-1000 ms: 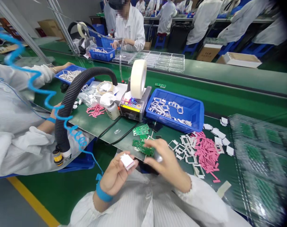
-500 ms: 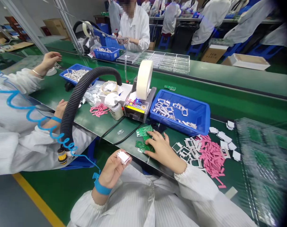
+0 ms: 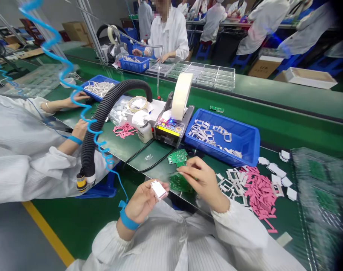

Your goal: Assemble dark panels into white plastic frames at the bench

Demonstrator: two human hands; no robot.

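Head view is showing left hand [image 3: 143, 201] clamping a white block [image 3: 158, 189], right hand [image 3: 204, 180] curving over green circuit board [image 3: 179, 182], grip unclear.

Head-worn camera — facing forward, downward

A white, finely striped antistatic smock [image 3: 171, 248] was worn, and it was seen at about six o'clock in the view. Its long, loose sleeves were gathered into ruched elastic cuffs, with the left cuff [image 3: 107, 241] at about seven o'clock and the right cuff [image 3: 225, 214] at about five o'clock. The left hand [image 3: 146, 201] and right hand [image 3: 204, 182] were left bare. A bright blue fabric wrist strap [image 3: 128, 221] was fastened between the left hand and its cuff. A small blue tab [image 3: 122, 204] was fitted to the strap, and a thin blue cord [image 3: 122, 187] was led away toward eleven o'clock.
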